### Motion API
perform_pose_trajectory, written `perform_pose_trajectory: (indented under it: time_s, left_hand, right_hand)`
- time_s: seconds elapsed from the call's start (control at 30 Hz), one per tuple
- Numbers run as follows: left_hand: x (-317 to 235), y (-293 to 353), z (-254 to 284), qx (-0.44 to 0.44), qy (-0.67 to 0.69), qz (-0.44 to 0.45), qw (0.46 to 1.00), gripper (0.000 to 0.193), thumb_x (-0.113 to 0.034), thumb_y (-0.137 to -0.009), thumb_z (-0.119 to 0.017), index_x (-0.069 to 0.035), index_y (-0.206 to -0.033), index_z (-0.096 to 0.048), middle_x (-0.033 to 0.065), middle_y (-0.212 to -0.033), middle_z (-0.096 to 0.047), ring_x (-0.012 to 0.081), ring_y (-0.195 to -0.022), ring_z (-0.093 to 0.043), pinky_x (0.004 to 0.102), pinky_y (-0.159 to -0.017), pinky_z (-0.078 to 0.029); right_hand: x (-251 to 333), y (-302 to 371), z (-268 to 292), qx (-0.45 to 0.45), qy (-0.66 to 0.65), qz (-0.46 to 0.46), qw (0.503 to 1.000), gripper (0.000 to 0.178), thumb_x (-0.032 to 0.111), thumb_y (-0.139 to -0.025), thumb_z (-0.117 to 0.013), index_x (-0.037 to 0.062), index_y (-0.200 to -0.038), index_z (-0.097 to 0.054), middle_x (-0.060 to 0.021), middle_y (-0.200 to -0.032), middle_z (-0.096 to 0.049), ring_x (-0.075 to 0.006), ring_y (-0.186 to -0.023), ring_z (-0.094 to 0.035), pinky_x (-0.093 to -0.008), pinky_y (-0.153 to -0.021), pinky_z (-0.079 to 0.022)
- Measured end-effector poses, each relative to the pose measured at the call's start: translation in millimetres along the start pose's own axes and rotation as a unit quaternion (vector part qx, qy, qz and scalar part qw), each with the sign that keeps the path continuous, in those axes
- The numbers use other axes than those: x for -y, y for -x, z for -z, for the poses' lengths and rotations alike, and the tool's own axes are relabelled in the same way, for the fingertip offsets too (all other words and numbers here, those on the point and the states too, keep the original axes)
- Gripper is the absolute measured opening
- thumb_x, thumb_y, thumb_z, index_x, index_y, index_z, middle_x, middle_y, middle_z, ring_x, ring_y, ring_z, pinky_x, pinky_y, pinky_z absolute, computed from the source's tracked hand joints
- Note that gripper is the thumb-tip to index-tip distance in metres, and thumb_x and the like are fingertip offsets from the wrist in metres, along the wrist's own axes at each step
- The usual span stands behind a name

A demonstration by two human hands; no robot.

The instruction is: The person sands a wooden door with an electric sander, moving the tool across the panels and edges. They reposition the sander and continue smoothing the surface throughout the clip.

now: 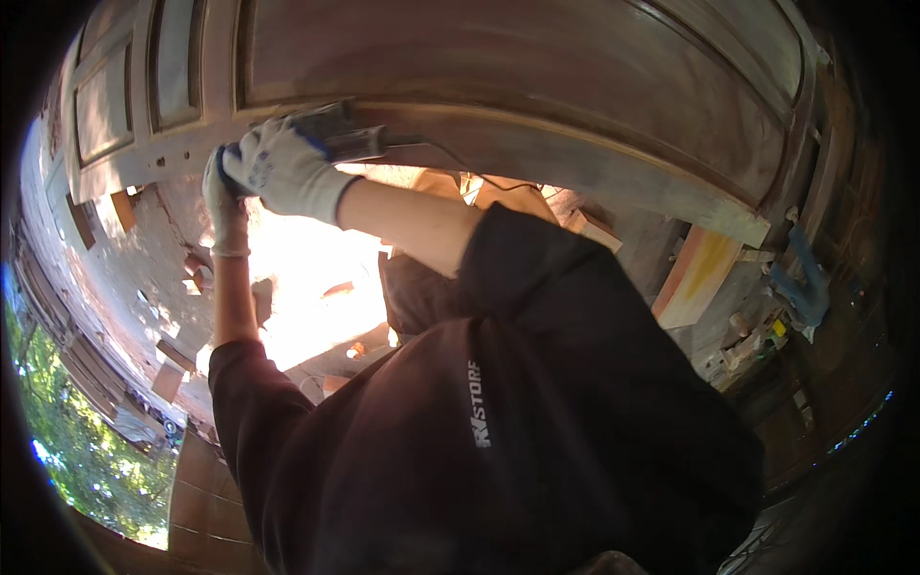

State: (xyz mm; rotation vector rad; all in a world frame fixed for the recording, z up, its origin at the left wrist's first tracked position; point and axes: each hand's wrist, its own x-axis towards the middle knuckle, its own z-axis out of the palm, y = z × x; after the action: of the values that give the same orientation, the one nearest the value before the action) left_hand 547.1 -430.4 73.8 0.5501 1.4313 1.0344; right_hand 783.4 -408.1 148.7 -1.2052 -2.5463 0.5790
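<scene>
A dark, boxy corded power tool [343, 132] rests against the edge rail of a large brown panelled wooden door [498, 53]. My right hand [286, 172], in a white knit glove with blue coating, is closed over the tool's left end. Close against it, my left hand [225, 196] in a matching glove is also closed at the door's edge; what its fingers grip is hidden. From the tool's rear, a black cord [450, 158] runs right and down. The tool's underside does not show, and its exact kind is unclear.
Wood blocks and offcuts [172, 369] lie on the sunlit floor below the door. A pale board [695, 273] stands under the door's right part, near a blue cloth-like item [807, 283]. Stacked planks [81, 374] line the left, with greenery beyond.
</scene>
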Motion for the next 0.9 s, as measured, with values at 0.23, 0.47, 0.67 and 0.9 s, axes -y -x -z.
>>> perform_pose_trajectory:
  time_s: [0.23,0.47,0.67,0.9]
  left_hand:
    - [29.1,22.8,-65.2,-0.065,-0.028,-0.010,0.997,0.028,-0.028,-0.102,-0.052,-0.004,-0.112,-0.063,0.0052,-0.107,-0.064,0.0167,-0.099,-0.062,0.0317,-0.090,-0.051]
    - [108.7,112.5,-271.8,0.042,-0.151,-0.144,0.977,0.026,-0.022,-0.103,-0.046,-0.001,-0.105,-0.062,0.0094,-0.104,-0.061,0.0179,-0.095,-0.059,0.0329,-0.087,-0.048]
    - [158.1,191.6,-476.2,-0.037,-0.184,-0.149,0.971,0.019,-0.019,-0.093,-0.061,-0.003,-0.102,-0.067,0.0135,-0.098,-0.069,0.0280,-0.093,-0.065,0.0396,-0.086,-0.050]
    - [158.7,229.8,-585.6,0.140,-0.254,-0.052,0.955,0.033,-0.035,-0.095,-0.055,-0.004,-0.105,-0.063,0.0206,-0.109,-0.065,0.0398,-0.108,-0.061,0.0473,-0.094,-0.046]
  right_hand:
    - [-32.7,57.6,1.6,-0.028,-0.024,-0.009,0.999,0.045,0.022,-0.083,-0.064,0.0095,-0.124,-0.055,-0.0181,-0.111,-0.061,-0.0340,-0.097,-0.059,-0.0514,-0.083,-0.047]
    - [-124.2,239.3,75.9,-0.113,-0.084,-0.052,0.989,0.058,0.030,-0.075,-0.075,0.0112,-0.126,-0.054,-0.0147,-0.122,-0.056,-0.0313,-0.109,-0.056,-0.0477,-0.094,-0.044]
    - [-201.1,396.2,135.4,-0.074,-0.040,-0.162,0.983,0.075,0.039,-0.071,-0.083,0.0135,-0.134,-0.052,-0.0130,-0.131,-0.057,-0.0341,-0.121,-0.055,-0.0479,-0.103,-0.043]
    - [-266.2,498.8,171.8,-0.064,0.022,-0.220,0.973,0.084,0.037,-0.064,-0.090,0.0070,-0.134,-0.052,-0.0168,-0.131,-0.059,-0.0378,-0.118,-0.058,-0.0468,-0.098,-0.050]
